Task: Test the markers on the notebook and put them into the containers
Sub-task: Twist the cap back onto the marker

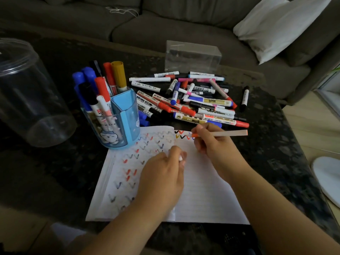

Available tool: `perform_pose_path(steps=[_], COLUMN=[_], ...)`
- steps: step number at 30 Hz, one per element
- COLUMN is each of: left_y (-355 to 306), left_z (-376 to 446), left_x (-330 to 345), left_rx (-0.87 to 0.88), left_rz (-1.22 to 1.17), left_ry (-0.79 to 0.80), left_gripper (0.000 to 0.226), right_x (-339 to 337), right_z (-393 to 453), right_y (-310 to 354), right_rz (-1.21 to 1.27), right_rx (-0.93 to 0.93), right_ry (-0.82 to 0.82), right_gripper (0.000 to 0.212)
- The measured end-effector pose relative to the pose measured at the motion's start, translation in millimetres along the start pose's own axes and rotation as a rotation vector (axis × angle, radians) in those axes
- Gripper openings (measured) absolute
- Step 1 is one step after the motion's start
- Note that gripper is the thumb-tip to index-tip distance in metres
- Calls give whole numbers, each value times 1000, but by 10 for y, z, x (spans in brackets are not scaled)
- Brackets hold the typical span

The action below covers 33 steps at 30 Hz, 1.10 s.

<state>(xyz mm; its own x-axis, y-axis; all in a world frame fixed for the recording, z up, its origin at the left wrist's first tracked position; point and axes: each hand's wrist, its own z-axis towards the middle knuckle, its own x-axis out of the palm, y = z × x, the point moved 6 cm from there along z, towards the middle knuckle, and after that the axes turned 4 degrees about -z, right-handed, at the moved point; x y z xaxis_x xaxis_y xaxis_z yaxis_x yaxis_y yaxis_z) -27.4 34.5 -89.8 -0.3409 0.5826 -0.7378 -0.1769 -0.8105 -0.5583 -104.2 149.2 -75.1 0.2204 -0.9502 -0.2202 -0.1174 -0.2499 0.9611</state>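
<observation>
From the head camera we see our right hand (211, 140) with its fingers (197, 130) curled round an orange marker (230, 133), pinching it near the tip while the barrel points away to the right. The tip sits on the top edge of the right page of the open notebook (202, 190), just left of those fingers, at the end of a row of coloured zigzag marks (184, 135).

Our left hand (163, 173) rests on the notebook near the fold, its fingers (176, 153) closed round a small white piece (we take it for the cap (180, 158), though only an end shows). Left of these fingers the page is covered in red, blue and dark check marks.

Beyond the right fingers lies a loose pile of markers (189, 100) on the dark worktop (272, 144), touching the notebook's far edge. Beyond and left of the left fingers stands a blue pen holder (117, 126), filled with upright markers. Farther left lies a clear jar (27, 92) tipped on its side, and behind the pile stands a clear box (192, 56).
</observation>
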Motion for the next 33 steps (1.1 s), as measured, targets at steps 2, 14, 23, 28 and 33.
perform_pose_path(steps=[2,14,23,28,33], left_y=[11,62,30,30,7], left_z=[-2,-7,-26,-26,3], left_x=[-5,65,44,63,7], left_rx=[-3,16,30,29,45], left_rz=[27,-110,-130,-136,-90], left_ry=[-22,-16,-31,-19,-49], left_gripper=[6,7,25,20,24], right_x=[28,51,82,65,45], right_z=[68,179,199,207,215], right_y=[-14,-56,-81,-81,-113], right_rz=[-116,-303,-342,-385,-377], right_rx=[-57,-285,-285,-285,-262], right_ry=[-46,-216,-181,-180,-216], right_gripper=[23,31,28,30,34])
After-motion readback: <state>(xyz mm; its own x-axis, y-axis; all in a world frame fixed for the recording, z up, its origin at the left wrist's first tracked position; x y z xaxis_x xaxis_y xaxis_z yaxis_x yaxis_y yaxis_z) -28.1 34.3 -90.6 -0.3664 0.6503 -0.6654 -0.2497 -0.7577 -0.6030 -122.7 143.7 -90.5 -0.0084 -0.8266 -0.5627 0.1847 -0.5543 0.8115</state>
